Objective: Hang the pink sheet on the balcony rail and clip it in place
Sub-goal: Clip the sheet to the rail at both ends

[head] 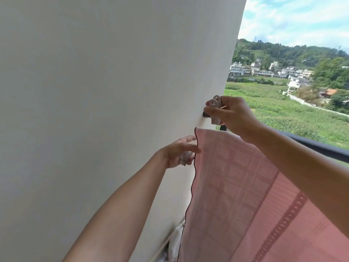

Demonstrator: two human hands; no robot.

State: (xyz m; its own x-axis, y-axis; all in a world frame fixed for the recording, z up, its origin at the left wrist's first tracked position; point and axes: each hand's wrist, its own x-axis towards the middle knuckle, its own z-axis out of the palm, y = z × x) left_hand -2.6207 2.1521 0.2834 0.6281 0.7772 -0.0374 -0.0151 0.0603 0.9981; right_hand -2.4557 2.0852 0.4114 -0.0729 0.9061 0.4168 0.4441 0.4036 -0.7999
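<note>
Already the pink checked cotton sheet (pixel 236 186) is draped over the dark metal balcony rail (pixel 321 146), its fold running along the rail away to the right, and its dark-stitched side edge hangs down just beside the white plaster wall (pixel 113 91). A white plastic clothes clip (pixel 215 108) is gripped in the right hand (pixel 232 116), held just above the rail's wall end and the sheet's top corner; whether its jaws are pressed apart cannot be told. The left hand (pixel 179 150) is set lower, against the hanging edge, with the thumb and forefinger at the hem and a second white clip (pixel 184 157) curled in the other fingers. No clip is seen on the sheet yet. The corner lies directly below the right hand, the nearer of the two, so a short downward move across the rail's long axis is probably what is called for.
</note>
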